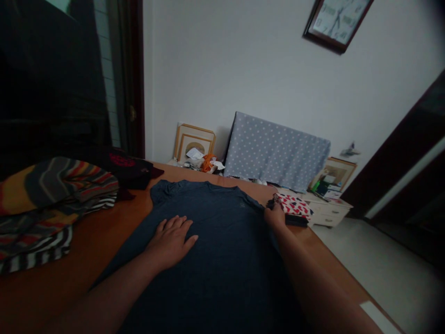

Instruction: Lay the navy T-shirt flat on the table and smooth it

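A dark blue T-shirt [215,250] lies spread over the wooden table, its neckline at the far end. My left hand [172,241] rests flat on the shirt's chest with the fingers spread. At the shirt's right shoulder, my right hand [275,216] has its fingers curled over the sleeve; the fingertips are partly hidden. Touching or just beside that hand is a small stack of folded clothes [295,206], with a white piece patterned in red and dark shapes on top and dark cloth underneath.
Striped clothes [62,199] and a dark garment [128,169] are heaped on the left of the table [97,232]. Beyond the far edge stand a grey dotted cloth cover [278,148], picture frames [195,139] and a white drawer cabinet [330,212]. A clock [337,23] hangs on the wall.
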The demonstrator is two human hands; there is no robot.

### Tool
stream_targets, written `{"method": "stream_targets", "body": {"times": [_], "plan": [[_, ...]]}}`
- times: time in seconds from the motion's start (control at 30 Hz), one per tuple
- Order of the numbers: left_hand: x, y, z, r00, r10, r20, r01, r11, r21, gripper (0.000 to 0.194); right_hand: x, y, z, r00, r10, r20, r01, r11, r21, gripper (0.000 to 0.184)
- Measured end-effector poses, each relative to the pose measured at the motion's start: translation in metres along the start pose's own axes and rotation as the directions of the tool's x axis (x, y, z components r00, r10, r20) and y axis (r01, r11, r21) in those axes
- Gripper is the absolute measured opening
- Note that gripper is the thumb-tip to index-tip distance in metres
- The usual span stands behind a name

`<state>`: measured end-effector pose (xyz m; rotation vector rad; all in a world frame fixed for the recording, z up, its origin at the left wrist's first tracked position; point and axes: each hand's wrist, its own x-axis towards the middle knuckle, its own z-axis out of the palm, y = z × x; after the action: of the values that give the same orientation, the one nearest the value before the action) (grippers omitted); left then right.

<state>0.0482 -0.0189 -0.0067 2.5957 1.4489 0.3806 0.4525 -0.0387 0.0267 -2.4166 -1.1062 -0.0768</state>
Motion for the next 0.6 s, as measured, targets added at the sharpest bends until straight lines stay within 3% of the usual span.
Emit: {"method": "stream_targets", "body": {"times": [0.13, 0.23, 0.47, 0.6], "plan": [[-0.001, 0.001, -0.001, 1.000, -0.006, 0.010, 0.007, 1.000, -0.003, 0.069, -0.007, -0.013, 0.012, 1.000, 0.013, 0.008, -0.012, 0.999, -0.037, 0.067], [-0.001, 0.001, -0.002, 1.000, -0.013, 0.010, 0.013, 1.000, -0.007, 0.069, -0.003, -0.025, 0.016, 0.999, -0.041, -0.018, 0.040, 0.998, -0.057, 0.061], [-0.003, 0.001, -0.002, 1.000, -0.004, 0.003, 0.005, 1.000, -0.010, 0.068, 0.037, -0.054, 0.047, 0.957, -0.237, 0.168, 0.239, 0.971, 0.007, 0.043], [-0.004, 0.001, -0.003, 1.000, -0.006, -0.001, 0.006, 1.000, -0.009, 0.068, 0.054, -0.056, 0.065, 0.915, -0.290, 0.281, 0.308, 0.951, -0.021, 0.035]]}}
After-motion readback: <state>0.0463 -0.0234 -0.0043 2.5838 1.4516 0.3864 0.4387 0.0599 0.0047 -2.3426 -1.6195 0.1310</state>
